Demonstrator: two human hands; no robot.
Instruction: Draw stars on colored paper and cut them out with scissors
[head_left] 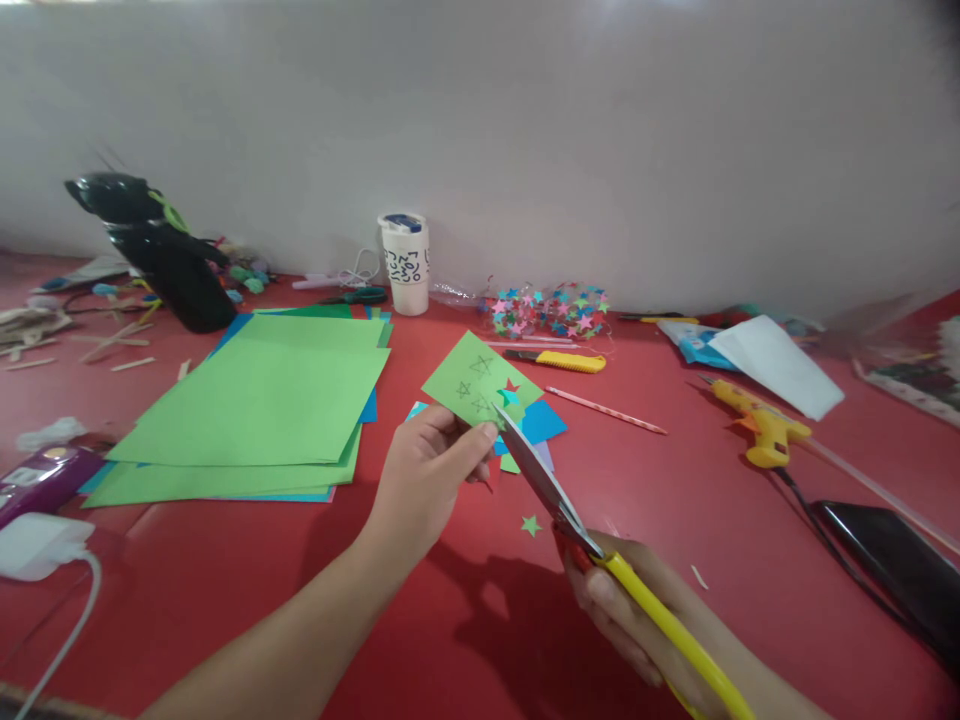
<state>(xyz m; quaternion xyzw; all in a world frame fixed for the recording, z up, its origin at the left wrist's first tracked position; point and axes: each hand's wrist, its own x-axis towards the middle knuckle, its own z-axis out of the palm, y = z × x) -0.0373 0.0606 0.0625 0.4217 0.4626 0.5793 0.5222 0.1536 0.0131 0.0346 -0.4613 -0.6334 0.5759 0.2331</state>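
Note:
My left hand (424, 480) pinches a small green paper piece (472, 385) with pencilled stars on it, held above the red table (465, 620). My right hand (645, 625) grips yellow-handled scissors (555, 495); the blade tips meet the paper's lower right edge. A tiny cut green star (531, 524) lies on the table below the blades. Blue and green paper scraps (541, 422) lie under the held piece.
A stack of green and blue paper sheets (255, 410) lies left. A white cup (406, 263), a pile of coloured stars (551, 310), a yellow cutter (559, 360), a pencil (604, 410), a yellow glue gun (761, 425) and a black bag (161, 250) stand around.

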